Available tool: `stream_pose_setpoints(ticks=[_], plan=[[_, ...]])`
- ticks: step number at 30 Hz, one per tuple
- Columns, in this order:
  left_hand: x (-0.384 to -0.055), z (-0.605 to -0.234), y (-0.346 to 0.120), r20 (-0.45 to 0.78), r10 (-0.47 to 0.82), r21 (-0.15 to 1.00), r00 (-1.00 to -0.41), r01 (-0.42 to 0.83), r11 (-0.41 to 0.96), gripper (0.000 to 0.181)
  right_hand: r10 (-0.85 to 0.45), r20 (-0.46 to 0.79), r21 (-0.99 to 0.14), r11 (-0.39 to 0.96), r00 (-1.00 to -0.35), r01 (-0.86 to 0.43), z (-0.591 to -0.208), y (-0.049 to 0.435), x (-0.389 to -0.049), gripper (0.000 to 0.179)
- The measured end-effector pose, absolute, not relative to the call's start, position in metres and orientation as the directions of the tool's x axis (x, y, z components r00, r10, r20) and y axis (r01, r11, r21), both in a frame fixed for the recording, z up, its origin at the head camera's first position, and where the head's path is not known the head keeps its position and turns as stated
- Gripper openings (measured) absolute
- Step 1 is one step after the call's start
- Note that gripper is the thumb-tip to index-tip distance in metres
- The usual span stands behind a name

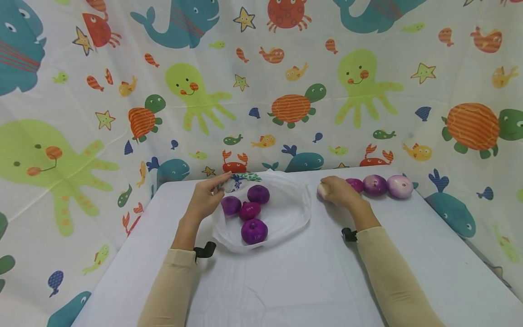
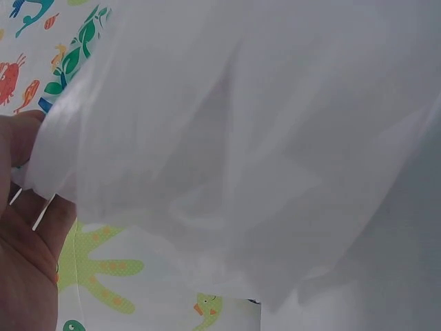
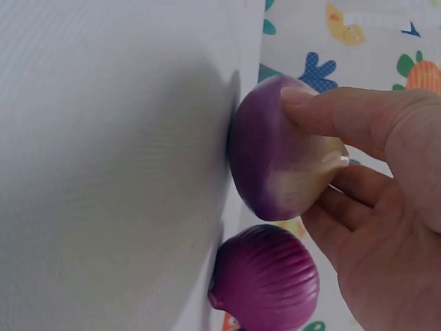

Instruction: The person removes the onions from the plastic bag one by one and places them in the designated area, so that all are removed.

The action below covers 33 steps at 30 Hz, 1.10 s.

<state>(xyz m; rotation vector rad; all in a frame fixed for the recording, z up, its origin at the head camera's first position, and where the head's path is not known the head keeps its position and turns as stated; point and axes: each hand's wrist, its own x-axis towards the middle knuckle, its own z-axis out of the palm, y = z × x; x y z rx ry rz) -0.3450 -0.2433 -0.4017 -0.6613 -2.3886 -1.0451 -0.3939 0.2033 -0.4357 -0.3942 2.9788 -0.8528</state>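
Note:
My left hand (image 1: 203,198) grips the left rim of a white plastic bag (image 1: 286,222); in the left wrist view the bag's thin sheet (image 2: 207,138) hangs from between thumb and fingers. Inside the bag lie a red onion (image 1: 249,210) and several round purple vegetables (image 1: 254,231). To the right of the bag, my right hand (image 1: 341,190) holds a purple-and-cream turnip (image 3: 275,152) between thumb and fingers, at the tabletop. Close beside it in the right wrist view is a ribbed red onion (image 3: 265,279).
Right of my right hand, a dark purple vegetable (image 1: 375,185) and a paler purple-white one (image 1: 400,186) sit in a row with the onion on the white table (image 1: 286,290). A sea-animal printed curtain (image 1: 253,68) hangs behind the table.

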Motion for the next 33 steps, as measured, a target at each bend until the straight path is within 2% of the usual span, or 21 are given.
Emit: stream_pose_setpoints(ticks=[13,18,27,33], plan=[[-0.345,-0.401,-0.243,0.581,0.248,0.562,-0.775,0.602,0.567,0.051,-0.194,0.041,-0.446,0.875,-0.98,-0.191,-0.435,0.203,-0.398,0.061],[-0.346,-0.401,-0.243,0.59,0.253,0.554,-0.767,0.613,0.564,0.051,-0.178,0.045,-0.473,0.863,-0.983,-0.178,-0.43,0.203,-0.396,0.065],[-0.346,-0.401,-0.243,0.586,0.252,0.553,-0.77,0.608,0.57,0.051,-0.196,0.141,-0.549,0.8,-0.97,-0.242,-0.41,0.195,-0.387,0.064],[-0.345,-0.401,-0.242,0.585,0.251,0.556,-0.771,0.607,0.567,0.051,-0.238,0.205,-0.543,0.779,-0.949,-0.313,-0.394,0.182,-0.376,0.065]])
